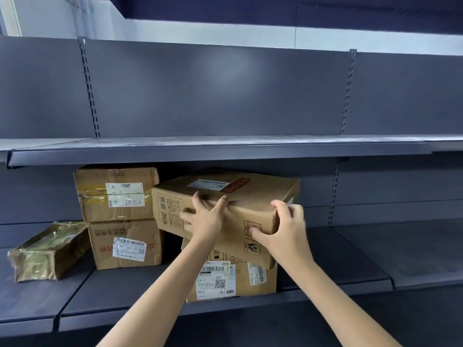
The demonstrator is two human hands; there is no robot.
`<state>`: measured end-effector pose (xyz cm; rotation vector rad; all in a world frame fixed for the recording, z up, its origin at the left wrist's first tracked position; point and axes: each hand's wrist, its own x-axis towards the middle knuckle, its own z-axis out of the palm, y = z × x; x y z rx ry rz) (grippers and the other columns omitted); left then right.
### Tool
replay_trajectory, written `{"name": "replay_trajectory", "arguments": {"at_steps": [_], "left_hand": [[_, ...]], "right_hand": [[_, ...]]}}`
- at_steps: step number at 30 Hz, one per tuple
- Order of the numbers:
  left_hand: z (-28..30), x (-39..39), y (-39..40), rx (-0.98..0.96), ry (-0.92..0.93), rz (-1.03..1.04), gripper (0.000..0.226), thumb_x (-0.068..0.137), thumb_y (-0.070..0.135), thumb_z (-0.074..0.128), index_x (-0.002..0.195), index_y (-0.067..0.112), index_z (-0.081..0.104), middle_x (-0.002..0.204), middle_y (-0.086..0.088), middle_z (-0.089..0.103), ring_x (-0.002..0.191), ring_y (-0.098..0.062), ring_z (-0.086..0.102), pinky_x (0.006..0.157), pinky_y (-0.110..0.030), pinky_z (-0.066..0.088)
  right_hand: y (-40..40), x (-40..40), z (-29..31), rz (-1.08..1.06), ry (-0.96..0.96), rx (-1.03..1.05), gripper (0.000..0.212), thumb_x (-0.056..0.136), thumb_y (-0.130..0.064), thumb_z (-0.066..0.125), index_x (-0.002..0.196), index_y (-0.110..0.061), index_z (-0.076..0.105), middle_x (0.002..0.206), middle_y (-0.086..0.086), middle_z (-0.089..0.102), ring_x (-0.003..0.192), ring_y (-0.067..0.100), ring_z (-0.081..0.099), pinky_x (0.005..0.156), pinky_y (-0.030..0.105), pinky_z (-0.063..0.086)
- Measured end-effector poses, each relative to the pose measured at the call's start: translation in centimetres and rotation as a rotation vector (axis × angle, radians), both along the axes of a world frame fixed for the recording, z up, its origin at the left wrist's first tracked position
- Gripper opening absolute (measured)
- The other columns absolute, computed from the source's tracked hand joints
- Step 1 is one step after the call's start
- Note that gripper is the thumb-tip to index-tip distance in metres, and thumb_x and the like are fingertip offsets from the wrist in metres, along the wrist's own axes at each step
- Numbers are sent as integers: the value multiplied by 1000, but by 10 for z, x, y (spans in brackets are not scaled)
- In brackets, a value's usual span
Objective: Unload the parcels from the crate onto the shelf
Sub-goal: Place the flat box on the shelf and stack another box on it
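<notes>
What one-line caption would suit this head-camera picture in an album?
Both hands, left hand and right hand, set a tilted cardboard box atop another parcel on the grey shelf.

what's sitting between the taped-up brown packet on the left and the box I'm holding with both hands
In the head view, a stack of two cardboard boxes stands between the taped packet and the held box.
</notes>
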<state>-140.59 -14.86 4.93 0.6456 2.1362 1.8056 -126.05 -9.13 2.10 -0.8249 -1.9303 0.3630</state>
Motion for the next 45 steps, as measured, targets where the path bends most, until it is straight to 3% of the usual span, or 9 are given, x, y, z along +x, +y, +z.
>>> {"name": "replay_trajectory", "arguments": {"at_steps": [8,16,22,25,29,31,35,40,45], "left_hand": [[1,-7,3,-9,-1,7,74,77,43,59,140,37,21,149,-16,7,130,-44,21,104,-57,31],[-6,-42,-4,33,1,-43,68,77,44,63,137,39,31,148,-13,12,128,-46,30,98,-62,40],[-6,-71,-16,90,-34,-181,47,78,37,64,120,43,44,141,-8,28,110,-31,37,73,-52,51],[-4,-82,-21,94,-56,-287,45,71,39,63,112,44,45,135,-3,37,113,-27,38,76,-54,53],[0,-98,-22,84,-101,-400,47,71,37,62,115,40,47,131,-5,45,124,-30,40,82,-62,51],[-1,-104,-20,83,-112,-415,48,69,39,61,115,40,49,131,-6,47,122,-31,42,82,-63,51],[-2,-110,-12,118,-134,-389,28,87,34,55,112,46,50,131,-4,49,120,-31,45,80,-57,53],[-5,-98,-8,269,-168,-289,41,90,29,52,129,38,46,127,-5,56,105,-24,56,69,-38,50],[-24,-81,-31,388,-111,-292,36,91,39,50,127,39,47,128,0,58,118,-22,53,82,-40,46]], "right_hand": [[-3,0,-3,23,41,-22,71,65,-40,76,126,-25,43,119,1,33,112,21,40,85,27,44],[7,15,-5,155,40,-161,87,62,-53,75,135,-38,30,137,-2,28,123,17,35,92,28,39],[36,34,1,81,-10,-138,87,63,-51,75,136,-31,32,134,-2,27,125,19,28,93,28,30],[55,41,7,29,-66,-123,91,60,-51,77,137,-30,32,138,-4,21,128,20,22,98,32,30],[73,46,16,24,-104,-123,92,58,-49,80,136,-32,34,138,-7,17,130,19,16,104,39,30],[79,47,16,47,-98,-144,85,59,-46,81,131,-31,39,130,-9,22,127,18,22,100,34,31],[76,39,7,123,1,-224,74,62,-38,81,124,-34,39,117,-7,32,107,11,37,80,26,33],[71,32,4,116,69,-211,73,62,-35,82,121,-34,40,115,-6,35,102,10,37,76,26,32],[65,28,0,88,95,-196,75,63,-35,82,125,-32,39,114,-5,33,103,10,36,68,19,34]]}}
